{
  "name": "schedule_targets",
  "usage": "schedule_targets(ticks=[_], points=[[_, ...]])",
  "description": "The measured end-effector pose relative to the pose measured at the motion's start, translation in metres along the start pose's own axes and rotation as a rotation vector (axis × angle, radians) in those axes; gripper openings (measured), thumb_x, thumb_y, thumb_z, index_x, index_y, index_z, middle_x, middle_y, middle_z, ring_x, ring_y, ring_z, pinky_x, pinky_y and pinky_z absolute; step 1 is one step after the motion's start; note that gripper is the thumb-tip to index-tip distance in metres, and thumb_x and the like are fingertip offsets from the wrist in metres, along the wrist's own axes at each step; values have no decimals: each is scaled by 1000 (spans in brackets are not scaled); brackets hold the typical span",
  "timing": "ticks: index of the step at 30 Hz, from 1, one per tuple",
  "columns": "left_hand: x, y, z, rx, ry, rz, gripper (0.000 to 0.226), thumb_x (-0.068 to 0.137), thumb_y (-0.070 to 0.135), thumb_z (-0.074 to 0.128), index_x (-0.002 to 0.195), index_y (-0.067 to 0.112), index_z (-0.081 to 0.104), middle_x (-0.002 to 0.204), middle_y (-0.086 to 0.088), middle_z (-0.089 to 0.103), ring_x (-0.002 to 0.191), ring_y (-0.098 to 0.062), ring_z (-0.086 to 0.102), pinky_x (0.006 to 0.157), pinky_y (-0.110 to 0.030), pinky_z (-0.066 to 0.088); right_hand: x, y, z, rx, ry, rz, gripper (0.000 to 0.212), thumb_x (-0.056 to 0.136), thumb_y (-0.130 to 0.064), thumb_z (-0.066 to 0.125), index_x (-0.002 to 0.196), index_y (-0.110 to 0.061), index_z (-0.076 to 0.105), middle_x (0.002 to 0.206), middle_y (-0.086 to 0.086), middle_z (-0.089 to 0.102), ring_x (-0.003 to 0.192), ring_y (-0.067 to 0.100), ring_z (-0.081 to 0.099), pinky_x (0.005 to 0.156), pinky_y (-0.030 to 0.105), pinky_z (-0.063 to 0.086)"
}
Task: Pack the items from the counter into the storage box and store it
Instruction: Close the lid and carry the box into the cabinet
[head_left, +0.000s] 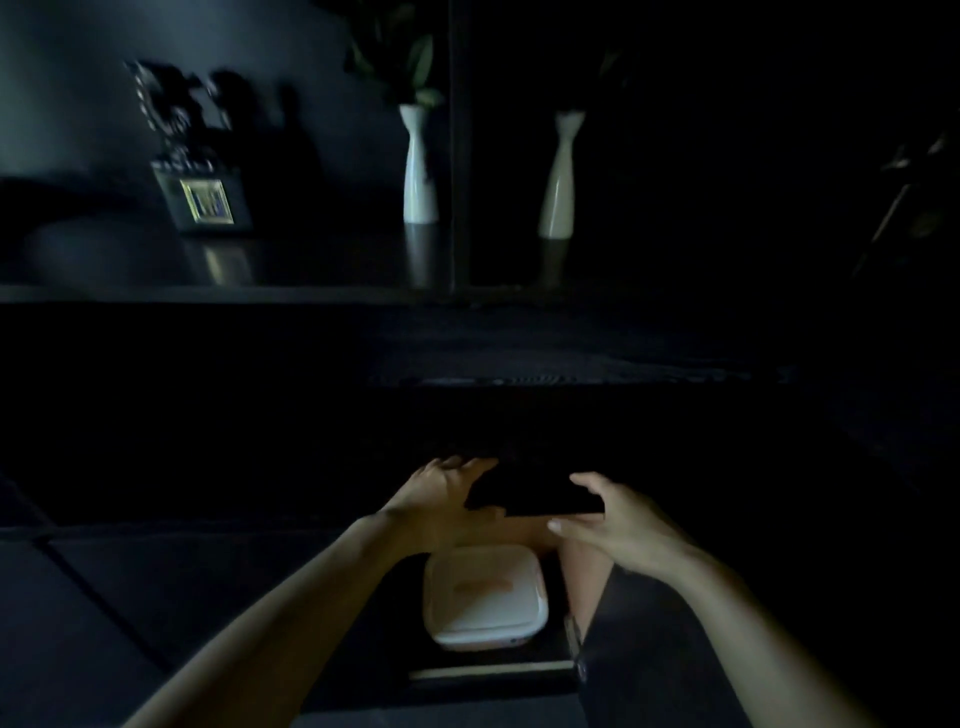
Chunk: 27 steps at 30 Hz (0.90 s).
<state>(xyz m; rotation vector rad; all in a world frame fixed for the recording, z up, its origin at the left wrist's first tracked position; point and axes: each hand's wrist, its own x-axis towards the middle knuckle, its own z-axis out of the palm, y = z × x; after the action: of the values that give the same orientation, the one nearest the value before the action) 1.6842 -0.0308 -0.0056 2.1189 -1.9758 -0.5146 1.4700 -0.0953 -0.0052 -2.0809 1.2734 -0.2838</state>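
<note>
The scene is very dark. A storage box (586, 577) with tan inner walls sits open low in the middle, its pale front rim nearest me. Inside it lies a white square lidded container (483, 592). Over the box's far end a black, flat object (535, 493) is held between both hands; its shape is hard to make out. My left hand (441, 493) rests with fingers spread on its left end. My right hand (613, 525) curls thumb and fingers around its right end.
A dark counter (208, 291) runs across behind the box. On it stand a framed picture (205, 200) and a white vase (418, 171) with leaves; the vase's reflection (558, 176) shows in a dark panel to the right. Dark tiled floor surrounds the box.
</note>
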Motion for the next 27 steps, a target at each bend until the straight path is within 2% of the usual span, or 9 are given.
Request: schedule_targets(ticks=[2, 5, 7, 14, 17, 21, 24, 27], points=[[-5, 14, -28, 19, 69, -20, 74, 83, 56, 52, 144, 29, 21, 146, -5, 35, 132, -27, 32, 108, -36, 29, -20, -3, -23, 2, 31, 10, 77, 72, -54, 67, 137, -28, 37, 138, 1, 45, 104, 15, 55, 91, 29, 44], [-16, 36, -59, 98, 149, -15, 79, 83, 60, 49, 146, 28, 14, 151, -4, 27, 136, -27, 24, 111, -37, 24, -49, 2, -48, 12, 61, 12, 77, 73, -54, 67, 138, -27, 36, 138, 2, 46, 119, 16, 48, 90, 25, 40], [-23, 49, -71, 155, 177, -18, 81, 83, 61, 48, 146, 25, 14, 153, -4, 22, 139, -27, 19, 113, -37, 19, -66, 11, -60, 7, 79, 19, 77, 73, -54, 67, 138, -26, 36, 136, 2, 47, 119, 16, 48, 88, 23, 38], [-28, 75, -82, 269, 205, 0, 82, 84, 62, 43, 147, 24, 8, 156, -6, 5, 143, -23, 1, 114, -37, 6, -109, 63, -75, -4, 126, 126, 78, 75, -52, 66, 140, -24, 33, 141, 4, 43, 127, 20, 42, 99, 29, 37], [-16, 77, -77, 308, 173, -3, 83, 85, 64, 41, 147, 25, 4, 157, -6, -5, 143, -23, -6, 116, -39, 2, -123, 107, -54, -45, 98, 271, 83, 78, -53, 63, 144, -23, 24, 148, 6, 31, 133, 24, 33, 106, 37, 31], [5, 72, -57, 324, 124, -23, 85, 83, 67, 39, 147, 26, 2, 156, -5, -7, 143, -24, -7, 115, -39, 3, -141, 167, -1, -87, -51, 491, 92, 81, -55, 57, 147, -19, 5, 155, 8, 12, 139, 26, 21, 110, 39, 26], [17, 64, -35, 337, 123, -28, 84, 83, 67, 40, 147, 25, 4, 157, -6, -4, 143, -26, -4, 115, -39, 5, -142, 188, 28, -29, -92, 555, 93, 82, -54, 56, 147, -16, 2, 155, 8, 10, 140, 25, 18, 111, 39, 23], [28, 57, -13, 332, 98, -40, 84, 83, 65, 41, 147, 23, 6, 157, -7, 0, 143, -27, -1, 114, -40, 7, -133, 192, 43, 60, -22, 553, 91, 83, -49, 59, 147, -14, 4, 154, 9, 12, 139, 26, 19, 110, 38, 22]])
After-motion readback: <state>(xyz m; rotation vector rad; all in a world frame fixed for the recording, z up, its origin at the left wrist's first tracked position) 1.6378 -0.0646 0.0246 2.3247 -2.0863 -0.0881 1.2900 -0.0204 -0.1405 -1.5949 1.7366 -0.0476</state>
